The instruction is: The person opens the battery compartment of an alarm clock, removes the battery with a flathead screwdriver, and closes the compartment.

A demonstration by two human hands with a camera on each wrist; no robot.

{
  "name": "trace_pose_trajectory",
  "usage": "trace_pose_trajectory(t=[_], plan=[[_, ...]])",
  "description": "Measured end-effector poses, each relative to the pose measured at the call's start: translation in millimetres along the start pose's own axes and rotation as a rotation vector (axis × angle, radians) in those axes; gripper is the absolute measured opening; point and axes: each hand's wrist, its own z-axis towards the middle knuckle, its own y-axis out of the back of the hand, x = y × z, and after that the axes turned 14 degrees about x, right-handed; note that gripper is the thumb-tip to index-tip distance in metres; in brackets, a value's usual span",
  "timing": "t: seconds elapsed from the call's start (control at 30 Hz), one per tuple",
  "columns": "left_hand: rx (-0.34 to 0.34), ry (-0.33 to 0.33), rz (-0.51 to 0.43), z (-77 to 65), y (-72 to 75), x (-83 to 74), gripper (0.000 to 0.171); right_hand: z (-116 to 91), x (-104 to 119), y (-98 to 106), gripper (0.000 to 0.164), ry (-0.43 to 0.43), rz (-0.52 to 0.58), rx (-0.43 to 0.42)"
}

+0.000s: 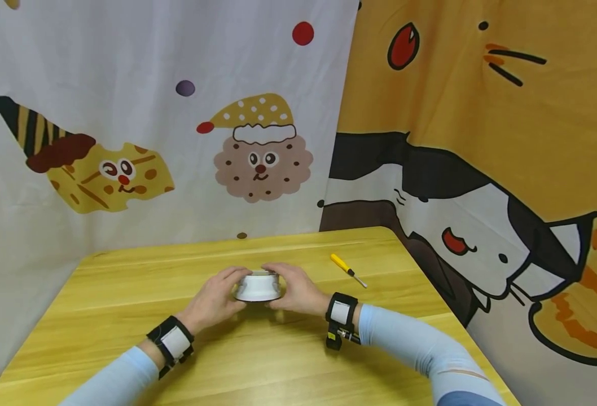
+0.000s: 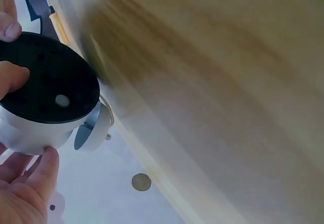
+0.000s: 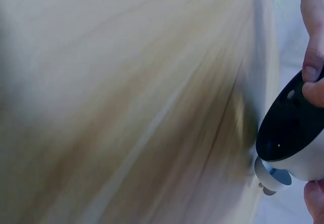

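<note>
A white round housing (image 1: 258,288) is held between both hands over the middle of the table. Its flat black underside (image 2: 50,90) faces the wrist cameras and carries a small pale round spot. From the far side of the housing juts a small white cup-shaped part (image 2: 96,130) with a thin wire loop beside it. My left hand (image 1: 216,299) grips the housing's left side, fingers at the upper rim and thumb on the underside. On the opposite side my right hand (image 1: 298,290) grips it likewise, its thumb pressing the black face in the right wrist view.
A screwdriver (image 1: 348,270) with a yellow handle lies on the wooden table (image 1: 141,282), right of and beyond the hands. Behind the table's far edge hangs a cartoon-printed curtain (image 1: 141,51). Both wrists wear black straps (image 1: 342,310).
</note>
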Motion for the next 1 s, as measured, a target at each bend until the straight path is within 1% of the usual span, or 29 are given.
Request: trace_pose_trajectory(t=[0.07,0.2,0.37,0.53,0.63,0.8,1.0], plan=[[-0.002,0.007,-0.027,0.0,-1.1,0.8,0.075,0,1,-2,0.085,-0.014,0.023,-0.015],[-0.011,0.034,-0.082,0.6,-2.3,1.7,0.073,2,3,-4,0.075,-0.053,0.103,-0.043],[-0.042,0.048,-0.107,3.1,-2.9,3.3,0.069,4,5,-5,0.075,-0.089,0.208,-0.084],[-0.062,0.044,-0.112,5.2,-1.7,3.2,0.066,6,7,-4,0.073,-0.088,0.312,-0.102],[-0.068,0.044,-0.121,7.3,0.8,1.6,0.064,6,7,-2,0.070,-0.087,0.346,-0.119],[-0.067,0.046,-0.176,10.1,5.2,-2.2,0.063,5,7,3,0.065,-0.074,0.376,-0.137],[-0.089,0.042,-0.208,10.7,6.9,-4.9,0.063,2,10,8,0.064,-0.055,0.386,-0.148]])
